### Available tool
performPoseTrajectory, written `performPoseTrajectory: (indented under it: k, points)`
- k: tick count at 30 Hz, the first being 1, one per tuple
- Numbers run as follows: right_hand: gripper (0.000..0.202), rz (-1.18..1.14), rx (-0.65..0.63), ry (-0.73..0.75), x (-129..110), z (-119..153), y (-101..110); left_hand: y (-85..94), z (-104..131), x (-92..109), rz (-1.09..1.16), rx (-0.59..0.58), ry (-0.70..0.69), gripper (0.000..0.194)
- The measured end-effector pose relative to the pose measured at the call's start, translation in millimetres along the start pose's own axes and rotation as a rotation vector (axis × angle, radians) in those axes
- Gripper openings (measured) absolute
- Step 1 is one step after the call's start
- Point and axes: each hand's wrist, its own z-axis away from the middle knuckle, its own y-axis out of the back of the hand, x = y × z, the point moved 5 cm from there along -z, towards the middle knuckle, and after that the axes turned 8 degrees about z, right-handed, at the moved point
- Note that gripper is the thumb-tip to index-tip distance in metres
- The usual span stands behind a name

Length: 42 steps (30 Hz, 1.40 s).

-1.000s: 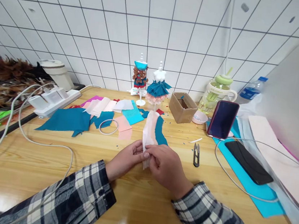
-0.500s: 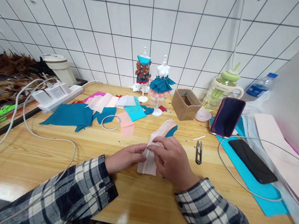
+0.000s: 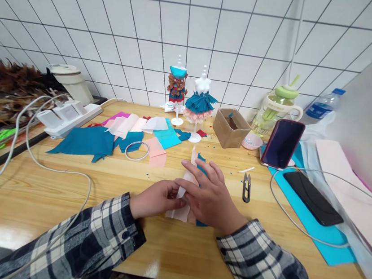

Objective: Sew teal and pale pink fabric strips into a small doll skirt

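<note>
A pale pink crepe paper piece (image 3: pixel 182 214) is held between my two hands above the table, its middle folded up and its narrow end pointing away from me. My left hand (image 3: pixel 156 198) pinches its left edge between thumb and curled fingers. From the other side my right hand (image 3: pixel 210 199) grips the fold, its upper fingers stretched over the paper and its thumb mostly hidden. Dark teal paper (image 3: pixel 201 158) peeks out beside and beneath the right hand. Thread snips (image 3: pixel 247 187) lie to the right of that hand.
Behind are two small mannequins in paper dresses, the nearer with a teal skirt (image 3: pixel 199 105), and a cardboard box (image 3: pixel 230 129). Teal paper (image 3: pixel 84 141) and a ring (image 3: pixel 137 150) lie left. A propped phone (image 3: pixel 282 143), a flat phone (image 3: pixel 312 198) and cables occupy the right; a power strip (image 3: pixel 69 118) sits left.
The pink paper, spread flatter before, now stands up in a fold between my hands. My right fingers have lifted and spread; my left fingers have curled in closer. The view has shifted slightly.
</note>
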Motion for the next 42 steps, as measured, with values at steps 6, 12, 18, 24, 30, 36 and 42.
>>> performPoseTrajectory:
  k: [6, 12, 18, 24, 30, 36, 42]
  points:
    - [0.015, 0.079, 0.026, -0.104, 10.1, 2.4, 4.5, -1.5, 5.6, 7.6, -0.183, 0.066, -0.064, 0.027]
    - [0.01, 0.079, 0.048, -0.256, 27.0, 3.2, 0.9, 2.1, 3.8, 10.9, -0.072, 0.082, 0.046, 0.03]
    - [0.031, -0.071, 0.168, -0.217, 18.4, 7.1, 2.5, 10.5, 2.9, 0.8, 0.264, 0.109, 0.131, 0.041]
    - [0.019, -0.08, 0.077, -0.183, 9.8, 3.6, -2.7, 7.7, 3.3, 2.0, 0.507, 0.029, 0.12, 0.038]
    - [0.018, -0.047, 0.086, -0.201, 15.1, 3.9, -2.3, 8.9, 4.3, 11.0, 0.24, 0.098, 0.073, 0.04]
    - [0.02, -0.024, 0.054, -0.147, 8.6, 4.0, -5.3, 11.5, 2.7, 9.6, 0.103, 0.137, 0.061, 0.043]
    - [0.022, 0.003, 0.047, -0.159, 6.0, 3.1, -5.6, 11.0, 3.7, 11.4, 0.026, 0.205, 0.037, 0.041]
